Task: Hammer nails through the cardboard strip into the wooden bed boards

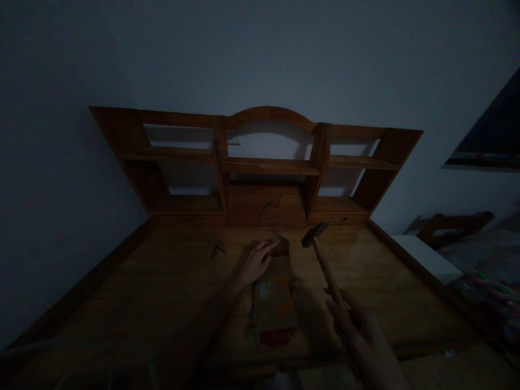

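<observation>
Wood-handled hammer [325, 266], speckled slab [277, 295] — oblong, red-ended

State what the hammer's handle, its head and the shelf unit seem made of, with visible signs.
Hammer handle: probably bare wood, pale, matt. Head: likely dull metal, dark and blocky. Shelf unit: seemingly wood, streaky brown boards; varnish uncertain in dim light.

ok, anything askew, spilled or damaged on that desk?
Mildly odd: some thin dark pieces lie splayed on the wooden desk, left of the speckled block, too dim to identify. Also, a thin bent line marks the hutch's center panel; crack or wire, can't tell. No spill shows.
</observation>
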